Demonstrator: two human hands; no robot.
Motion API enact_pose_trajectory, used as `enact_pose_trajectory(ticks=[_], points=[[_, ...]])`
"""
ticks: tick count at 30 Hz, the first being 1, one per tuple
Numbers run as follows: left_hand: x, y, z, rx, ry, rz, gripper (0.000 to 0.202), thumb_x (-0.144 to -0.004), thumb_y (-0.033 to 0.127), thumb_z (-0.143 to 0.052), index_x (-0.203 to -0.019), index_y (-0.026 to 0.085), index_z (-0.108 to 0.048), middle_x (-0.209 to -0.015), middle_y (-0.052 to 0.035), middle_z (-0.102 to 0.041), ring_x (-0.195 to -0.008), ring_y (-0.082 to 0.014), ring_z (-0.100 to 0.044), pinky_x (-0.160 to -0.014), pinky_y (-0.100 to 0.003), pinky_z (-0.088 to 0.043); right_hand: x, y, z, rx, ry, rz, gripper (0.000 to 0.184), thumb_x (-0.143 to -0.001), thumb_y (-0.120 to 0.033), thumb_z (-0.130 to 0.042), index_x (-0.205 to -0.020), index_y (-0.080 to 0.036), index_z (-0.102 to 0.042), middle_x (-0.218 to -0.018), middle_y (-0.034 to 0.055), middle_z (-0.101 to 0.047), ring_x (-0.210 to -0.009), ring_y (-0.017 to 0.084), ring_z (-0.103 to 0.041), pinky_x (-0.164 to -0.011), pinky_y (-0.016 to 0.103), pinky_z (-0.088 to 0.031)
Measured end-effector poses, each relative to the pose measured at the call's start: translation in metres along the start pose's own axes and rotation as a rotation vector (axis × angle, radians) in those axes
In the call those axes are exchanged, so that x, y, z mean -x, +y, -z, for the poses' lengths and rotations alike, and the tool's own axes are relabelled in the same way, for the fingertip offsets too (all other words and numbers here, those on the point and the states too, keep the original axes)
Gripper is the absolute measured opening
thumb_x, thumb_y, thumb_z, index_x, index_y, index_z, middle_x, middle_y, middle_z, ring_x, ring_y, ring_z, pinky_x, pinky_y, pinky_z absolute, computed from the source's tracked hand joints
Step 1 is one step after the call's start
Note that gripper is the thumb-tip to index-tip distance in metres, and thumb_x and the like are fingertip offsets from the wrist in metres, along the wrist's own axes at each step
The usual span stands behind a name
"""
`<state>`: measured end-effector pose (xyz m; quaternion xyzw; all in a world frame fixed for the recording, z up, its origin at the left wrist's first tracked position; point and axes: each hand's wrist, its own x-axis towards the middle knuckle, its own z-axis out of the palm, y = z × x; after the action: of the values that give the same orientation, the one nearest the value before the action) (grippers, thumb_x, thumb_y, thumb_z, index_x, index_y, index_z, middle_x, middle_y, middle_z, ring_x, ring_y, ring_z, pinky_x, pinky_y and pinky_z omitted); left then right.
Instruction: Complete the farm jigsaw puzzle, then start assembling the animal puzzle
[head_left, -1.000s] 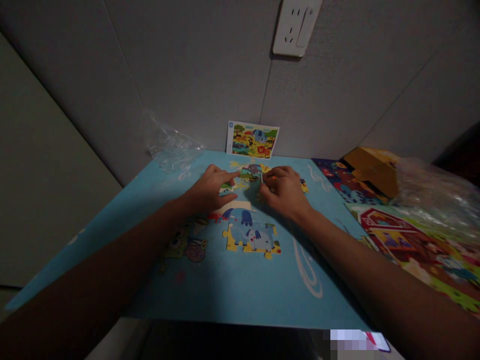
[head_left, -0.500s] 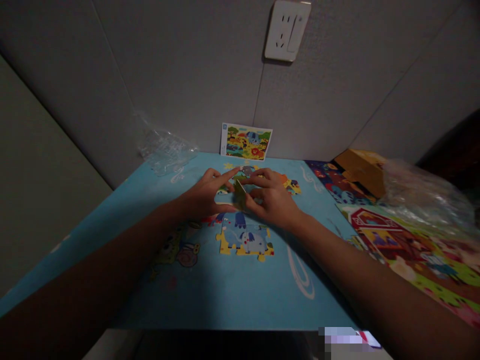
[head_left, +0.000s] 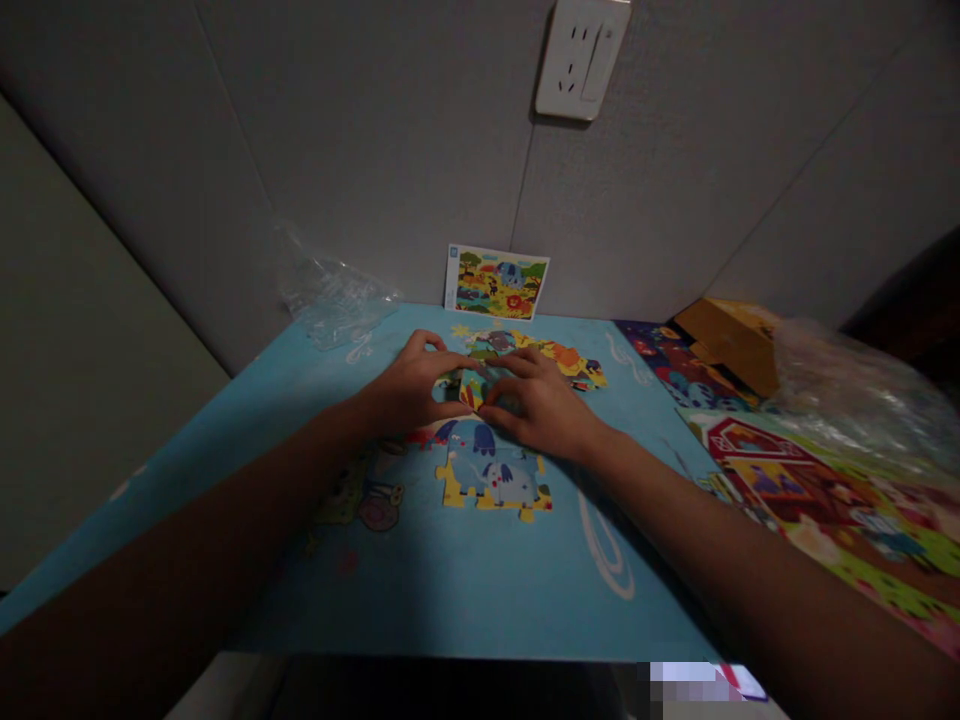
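Both of my hands meet over a partly joined jigsaw on a light blue mat (head_left: 465,570). My left hand (head_left: 409,385) and my right hand (head_left: 536,405) pinch one small colourful puzzle piece (head_left: 471,385) between their fingertips, just above the joined elephant section (head_left: 491,475). More joined pieces (head_left: 559,360) lie beyond my right hand. A small reference picture card (head_left: 498,283) leans against the wall behind them.
A crumpled clear plastic bag (head_left: 330,295) lies at the mat's back left. To the right are a second printed play mat (head_left: 817,490), a brown cardboard box (head_left: 731,345) and another clear plastic bag (head_left: 855,395). A wall socket (head_left: 581,55) is above.
My right hand lifted a piece from the far cluster and brought it towards me; both hands now hold it lower, close to the elephant section.
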<state>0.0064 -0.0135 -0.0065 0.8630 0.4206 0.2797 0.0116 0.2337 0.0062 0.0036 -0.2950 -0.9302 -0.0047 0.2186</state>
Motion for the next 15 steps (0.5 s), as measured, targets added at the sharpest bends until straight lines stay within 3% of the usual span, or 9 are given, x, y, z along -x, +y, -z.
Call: enact_pose_trajectory(ticks=[5, 9, 15], points=[[-0.0007, 0.0070, 0.0055, 0.012, 0.065, -0.018, 0.051, -0.075, 0.028, -0.078, -0.123, 0.018, -0.065, -0.115, -0.0101, -0.066, -0.114, -0.0281, -0.047, -0.097, -0.042, -0.048, 0.0009, 0.0015, -0.0016, 0.012, 0.040, -0.020, 0.025, -0.081, -0.044, -0.070, -0.080, -0.019, -0.073, -0.143, 0.0127, -0.053, -0.128, 0.035, -0.044, -0.103, 0.055, -0.039], [0.0003, 0.0093, 0.0065, 0.017, 0.116, -0.009, 0.052, -0.075, 0.026, -0.077, -0.124, 0.015, -0.064, -0.115, -0.0119, -0.063, -0.114, -0.0277, -0.049, -0.095, -0.041, -0.050, -0.0003, 0.0023, -0.0017, -0.013, 0.060, -0.012, 0.023, -0.082, -0.042, -0.068, -0.076, -0.020, -0.070, -0.131, 0.0104, -0.062, -0.122, 0.033, -0.048, -0.100, 0.054, -0.040], [0.0004, 0.0064, 0.0051, -0.012, 0.076, -0.007, 0.062, -0.075, 0.029, -0.077, -0.131, 0.012, -0.058, -0.119, -0.0136, -0.063, -0.116, -0.0299, -0.046, -0.100, -0.045, -0.045, -0.0019, 0.0016, -0.0002, -0.044, 0.083, -0.003, 0.018, -0.083, -0.037, -0.067, -0.077, -0.020, -0.066, -0.121, 0.0099, -0.067, -0.114, 0.031, -0.052, -0.097, 0.050, -0.040]])
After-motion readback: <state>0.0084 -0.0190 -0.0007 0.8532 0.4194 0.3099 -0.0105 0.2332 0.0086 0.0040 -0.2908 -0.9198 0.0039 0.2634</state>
